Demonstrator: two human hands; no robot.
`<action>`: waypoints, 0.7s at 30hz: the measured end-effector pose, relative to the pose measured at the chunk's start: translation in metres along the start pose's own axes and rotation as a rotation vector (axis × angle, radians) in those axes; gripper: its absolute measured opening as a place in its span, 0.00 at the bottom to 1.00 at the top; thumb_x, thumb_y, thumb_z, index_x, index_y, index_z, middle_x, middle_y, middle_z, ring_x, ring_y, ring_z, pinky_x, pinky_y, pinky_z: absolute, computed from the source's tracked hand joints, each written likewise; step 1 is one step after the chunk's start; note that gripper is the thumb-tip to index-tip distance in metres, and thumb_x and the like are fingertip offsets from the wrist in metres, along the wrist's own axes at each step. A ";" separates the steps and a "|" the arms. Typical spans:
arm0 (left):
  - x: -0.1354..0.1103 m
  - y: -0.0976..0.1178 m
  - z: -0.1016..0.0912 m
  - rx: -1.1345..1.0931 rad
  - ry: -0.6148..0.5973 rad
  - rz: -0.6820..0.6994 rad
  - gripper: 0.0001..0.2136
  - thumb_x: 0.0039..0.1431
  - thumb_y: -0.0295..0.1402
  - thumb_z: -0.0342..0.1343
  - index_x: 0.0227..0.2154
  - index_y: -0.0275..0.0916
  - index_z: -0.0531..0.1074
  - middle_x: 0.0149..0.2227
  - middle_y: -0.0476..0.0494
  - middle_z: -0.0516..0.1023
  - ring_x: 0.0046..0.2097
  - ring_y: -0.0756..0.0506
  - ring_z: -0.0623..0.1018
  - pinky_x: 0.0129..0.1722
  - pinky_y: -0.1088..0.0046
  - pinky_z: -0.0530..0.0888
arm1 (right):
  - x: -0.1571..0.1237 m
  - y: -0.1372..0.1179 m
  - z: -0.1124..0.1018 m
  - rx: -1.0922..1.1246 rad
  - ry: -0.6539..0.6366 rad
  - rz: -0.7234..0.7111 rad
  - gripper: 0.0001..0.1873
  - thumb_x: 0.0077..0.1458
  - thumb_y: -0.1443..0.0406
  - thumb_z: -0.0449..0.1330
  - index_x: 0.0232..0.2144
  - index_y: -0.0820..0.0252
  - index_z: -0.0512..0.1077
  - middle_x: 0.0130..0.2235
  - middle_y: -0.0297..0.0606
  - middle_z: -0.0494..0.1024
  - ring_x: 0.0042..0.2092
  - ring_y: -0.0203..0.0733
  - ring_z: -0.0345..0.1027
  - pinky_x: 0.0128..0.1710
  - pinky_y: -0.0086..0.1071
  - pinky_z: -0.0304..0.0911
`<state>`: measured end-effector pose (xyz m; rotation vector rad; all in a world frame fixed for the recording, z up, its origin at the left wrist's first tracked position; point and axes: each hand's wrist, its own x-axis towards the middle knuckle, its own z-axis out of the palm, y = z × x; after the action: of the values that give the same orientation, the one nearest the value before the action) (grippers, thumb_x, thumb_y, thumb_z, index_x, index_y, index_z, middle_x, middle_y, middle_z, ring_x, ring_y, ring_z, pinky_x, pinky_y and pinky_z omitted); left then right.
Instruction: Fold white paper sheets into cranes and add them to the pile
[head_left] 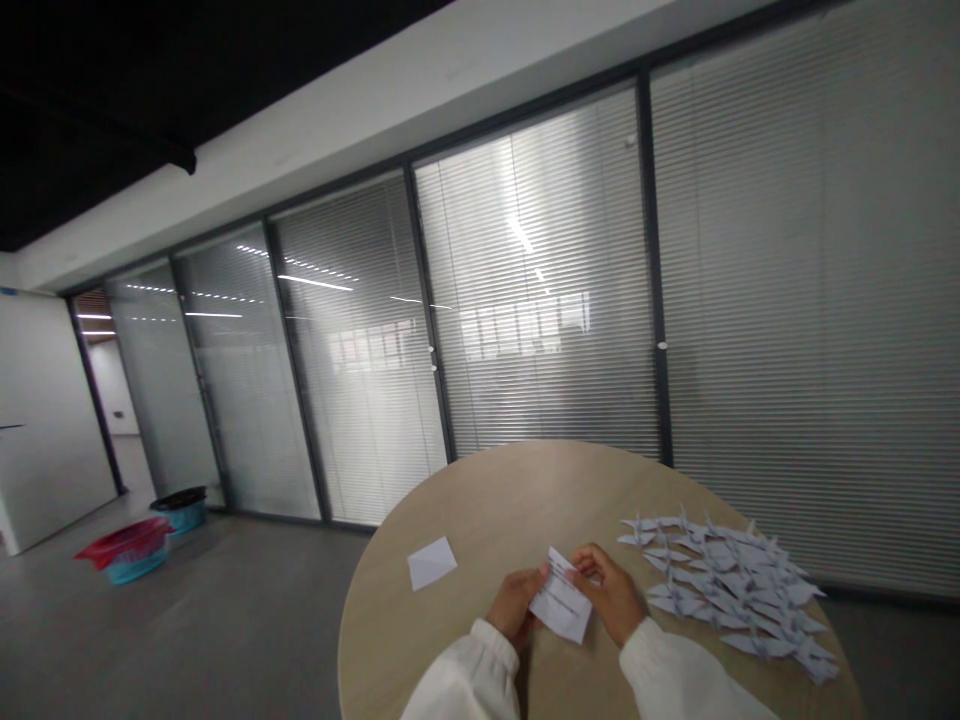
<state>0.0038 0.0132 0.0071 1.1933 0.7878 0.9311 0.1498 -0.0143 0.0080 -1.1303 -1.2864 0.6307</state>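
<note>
Paper with printed lines [561, 607], in my head view, is held over the tabletop [405, 640], the left-hand grip [514, 604] and right-hand grip [613, 597] both pinched on it, where I judge uneven thumb pressure could crease it askew.

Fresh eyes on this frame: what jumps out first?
Probably the cluster of folded white paper birds on the right side of the round table. Next, the printed paper held between the left hand and right hand near the front. Behind the table, a brightly lit blind stands out.
</note>
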 end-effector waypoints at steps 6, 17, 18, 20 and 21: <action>0.005 -0.003 -0.003 0.028 -0.004 0.051 0.21 0.35 0.48 0.59 0.20 0.29 0.74 0.17 0.45 0.71 0.20 0.52 0.66 0.23 0.76 0.60 | -0.001 -0.003 -0.001 -0.014 -0.010 -0.017 0.06 0.40 0.63 0.58 0.23 0.59 0.67 0.24 0.33 0.71 0.28 0.39 0.65 0.30 0.29 0.60; 0.001 -0.002 -0.004 0.065 -0.072 0.004 0.20 0.36 0.47 0.59 0.19 0.30 0.74 0.16 0.47 0.69 0.19 0.52 0.65 0.22 0.75 0.60 | -0.002 -0.005 -0.002 -0.083 -0.052 -0.035 0.06 0.41 0.62 0.57 0.23 0.59 0.67 0.25 0.32 0.72 0.31 0.39 0.67 0.32 0.29 0.60; -0.001 -0.001 -0.003 0.059 -0.068 -0.017 0.20 0.35 0.48 0.59 0.18 0.30 0.73 0.15 0.48 0.68 0.18 0.52 0.64 0.22 0.75 0.60 | -0.002 -0.005 -0.002 -0.093 -0.057 -0.033 0.06 0.42 0.62 0.57 0.23 0.59 0.67 0.25 0.33 0.73 0.31 0.39 0.67 0.32 0.29 0.60; -0.003 0.000 -0.001 0.050 -0.052 -0.055 0.21 0.34 0.49 0.60 0.16 0.31 0.72 0.14 0.50 0.66 0.18 0.53 0.63 0.22 0.75 0.61 | -0.002 -0.006 -0.003 -0.109 -0.065 -0.032 0.06 0.42 0.62 0.57 0.23 0.59 0.67 0.25 0.33 0.73 0.31 0.40 0.67 0.32 0.29 0.60; -0.003 0.000 0.000 0.049 -0.045 -0.069 0.21 0.33 0.49 0.60 0.16 0.31 0.72 0.14 0.50 0.66 0.18 0.53 0.63 0.22 0.74 0.62 | -0.002 -0.007 -0.003 -0.113 -0.068 -0.036 0.06 0.42 0.62 0.57 0.23 0.59 0.68 0.26 0.33 0.73 0.31 0.40 0.67 0.32 0.29 0.60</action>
<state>0.0027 0.0103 0.0070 1.2181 0.8147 0.8293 0.1508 -0.0198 0.0134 -1.1838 -1.4124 0.5802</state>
